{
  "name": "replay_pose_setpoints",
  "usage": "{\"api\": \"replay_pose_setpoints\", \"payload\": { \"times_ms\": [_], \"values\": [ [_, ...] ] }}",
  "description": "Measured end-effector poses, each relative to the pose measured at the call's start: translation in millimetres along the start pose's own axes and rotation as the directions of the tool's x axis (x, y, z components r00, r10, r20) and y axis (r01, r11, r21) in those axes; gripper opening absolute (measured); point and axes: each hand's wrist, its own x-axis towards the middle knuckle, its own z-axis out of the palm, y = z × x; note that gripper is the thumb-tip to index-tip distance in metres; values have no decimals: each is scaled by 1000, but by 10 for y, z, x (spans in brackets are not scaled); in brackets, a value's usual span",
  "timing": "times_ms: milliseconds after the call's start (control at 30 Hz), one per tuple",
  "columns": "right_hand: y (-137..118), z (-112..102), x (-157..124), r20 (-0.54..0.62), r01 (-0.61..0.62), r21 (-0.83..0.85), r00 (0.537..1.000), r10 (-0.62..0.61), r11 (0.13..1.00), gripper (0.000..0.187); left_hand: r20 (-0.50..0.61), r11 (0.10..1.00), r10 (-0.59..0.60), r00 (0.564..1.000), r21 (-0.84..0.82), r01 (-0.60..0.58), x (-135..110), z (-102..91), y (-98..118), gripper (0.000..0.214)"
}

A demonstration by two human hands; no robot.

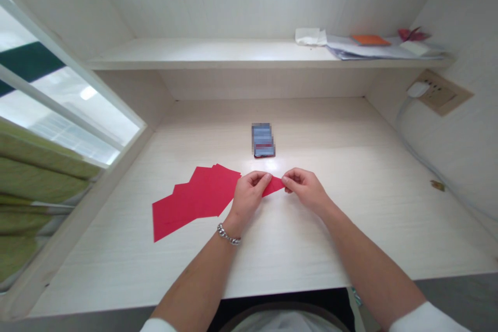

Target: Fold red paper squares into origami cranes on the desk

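Observation:
A small folded piece of red paper is stretched between my two hands, just over the desk. My left hand, with a chain bracelet at the wrist, pinches its left side between thumb and fingers. Its pointed right corner is gripped by the fingertips of my right hand. Several flat red paper sheets lie fanned out and overlapping to the left of my left hand, which covers part of the piece it holds. A phone with a blurred screen rests on the desk beyond my hands.
Above the desk runs a shelf with white papers, an orange piece and a folded red paper shape. A white cable hangs from the wall socket at the right. Green cloth is at the left.

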Motion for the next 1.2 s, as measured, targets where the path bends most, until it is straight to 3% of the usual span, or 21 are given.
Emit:
{"api": "replay_pose_setpoints", "payload": {
  "times_ms": [133, 333, 500, 667, 967, 1200],
  "values": [
    [1, -41, -24, 42, 21, -149, 999, -15, 989, 19, 185, 998, -13, 983, 58, 2, -39, -23, 36, 18],
    [-29, -87, -66, 136, 47, -376, 991, 5, 925, 15, 370, 954, 46, 928, 260, -151, -93, -44, 120, 14],
    [-4, -221, -33, 69, -18, -328, 997, 43, 944, 18, 355, 955, -29, 935, 286, -79, -45, -116, 75, 12],
    [21, -276, 5, 5, -33, -231, 999, 35, 972, 21, 285, 987, -44, 957, 159, -2, -23, -97, 58, 16],
    [46, -158, -14, 23, -11, -295, 1000, 19, 955, 18, 336, 984, -89, 938, 177, 31, -70, -33, 68, 13],
    [45, -194, -3, 16, -27, -273, 999, 33, 962, 19, 404, 992, -126, 906, 55, 113, -47, -72, 84, 14]
  ]
}}
